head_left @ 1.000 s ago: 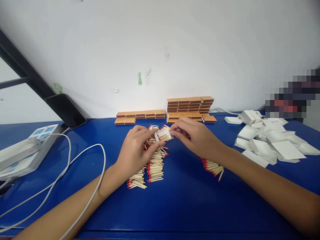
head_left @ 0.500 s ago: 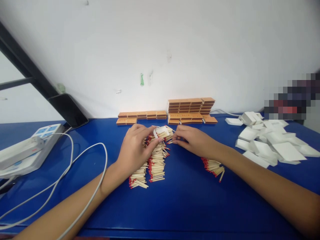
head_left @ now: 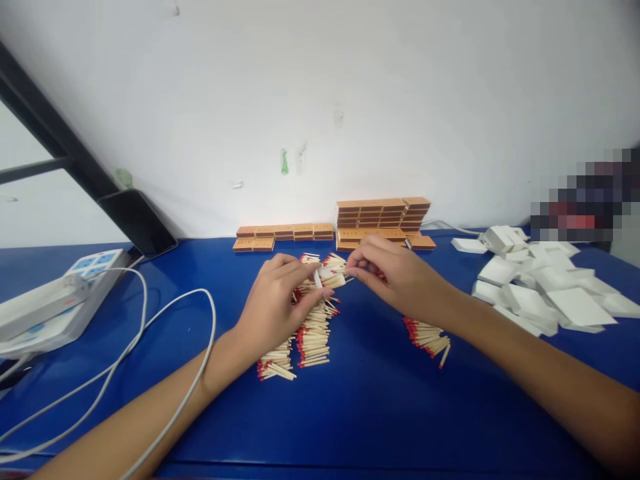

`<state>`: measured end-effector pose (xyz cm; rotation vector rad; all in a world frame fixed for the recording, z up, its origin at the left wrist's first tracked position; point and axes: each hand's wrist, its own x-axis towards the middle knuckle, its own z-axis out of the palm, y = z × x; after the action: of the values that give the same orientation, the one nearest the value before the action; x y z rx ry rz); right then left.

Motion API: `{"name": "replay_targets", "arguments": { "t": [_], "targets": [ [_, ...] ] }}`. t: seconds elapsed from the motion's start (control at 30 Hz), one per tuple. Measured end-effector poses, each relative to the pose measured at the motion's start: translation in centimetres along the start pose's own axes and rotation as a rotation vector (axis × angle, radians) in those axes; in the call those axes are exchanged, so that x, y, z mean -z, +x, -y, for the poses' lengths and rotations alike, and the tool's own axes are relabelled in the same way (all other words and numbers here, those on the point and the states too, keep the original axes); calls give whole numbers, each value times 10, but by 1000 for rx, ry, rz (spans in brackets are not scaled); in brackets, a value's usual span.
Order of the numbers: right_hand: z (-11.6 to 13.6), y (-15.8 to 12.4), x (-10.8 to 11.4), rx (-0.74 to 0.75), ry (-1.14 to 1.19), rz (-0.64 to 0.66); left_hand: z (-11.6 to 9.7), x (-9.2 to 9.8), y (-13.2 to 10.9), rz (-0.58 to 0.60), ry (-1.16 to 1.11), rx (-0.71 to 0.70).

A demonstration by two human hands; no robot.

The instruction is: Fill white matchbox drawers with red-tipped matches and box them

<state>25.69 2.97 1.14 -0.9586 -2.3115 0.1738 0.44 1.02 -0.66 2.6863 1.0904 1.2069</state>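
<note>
Two bare hands meet over a blue tabletop (head_left: 350, 413) strewn with red-tipped matches. The left hand (head_left: 277, 300) has its fingers (head_left: 305, 272) clamped on one small white tray (head_left: 326, 276), held just above the tabletop at centre, near the wall. The right hand (head_left: 400, 280) comes in from the other side, its fingers (head_left: 356, 268) pinched together on the matches (head_left: 338, 261) at the tray's end. Loose sticks lie in two heaps: a long heap (head_left: 313, 330) beneath the left hand and a smaller heap (head_left: 427, 335) under the right wrist. Against the wall stand two groups of orange matchboxes, one low row (head_left: 283, 233) and one taller stack (head_left: 383, 213). To the right, well over a dozen empty white trays (head_left: 535, 287) lie in a loose pile. On the left sit one white power strip (head_left: 50, 307), two white cables (head_left: 150, 327) looping across the blue, and one dark phone (head_left: 137, 221) leaning on the wall.
</note>
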Motion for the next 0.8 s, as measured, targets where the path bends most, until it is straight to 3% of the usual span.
{"name": "replay_targets", "arguments": {
  "t": [0.13, 0.27, 0.5, 0.8],
  "targets": [
    [8, -2, -10, 55, 40, 1, -6, -1, -1, 19, -47, -28],
    [0, -1, -11, 25, 64, -61, -3, 1, -1, -29, -3, 33],
    [-36, -4, -20, -41, -5, 246, 5, 4, 3, -65, 40, 145],
    [-42, -5, -21, -74, -46, 279, 2, 5, 4, -51, 52, 119]
  ]
}}
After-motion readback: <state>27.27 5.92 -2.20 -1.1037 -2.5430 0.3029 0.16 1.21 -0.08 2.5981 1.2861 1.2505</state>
